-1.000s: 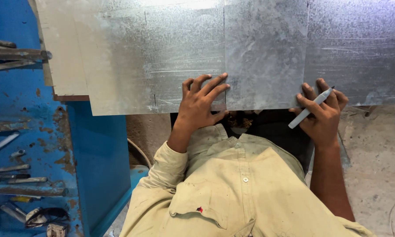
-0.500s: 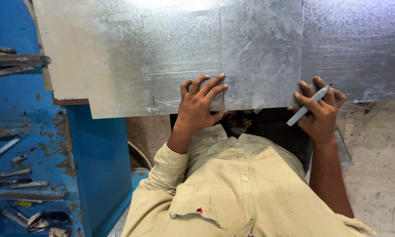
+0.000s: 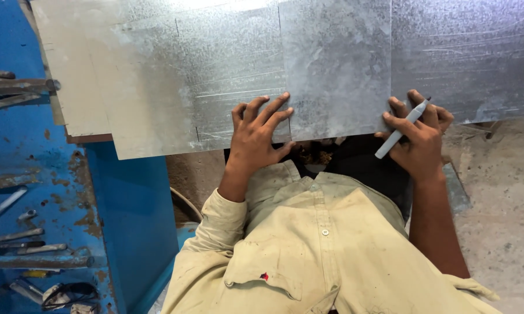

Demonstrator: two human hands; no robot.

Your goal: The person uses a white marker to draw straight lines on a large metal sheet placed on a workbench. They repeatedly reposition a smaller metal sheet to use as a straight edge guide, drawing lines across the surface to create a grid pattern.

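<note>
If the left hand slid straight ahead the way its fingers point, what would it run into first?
Probably nothing but more metal. The left hand lies flat on the galvanized sheet, fingers pointing up and away across it. The sheet surface ahead looks bare to the picture's top edge, apart from faint scribed lines.

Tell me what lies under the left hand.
The left hand lies flat, fingers spread, on a grey metal sheet near its front edge. A second sheet overlaps it alongside. What supports the sheets is mostly covered.
</note>
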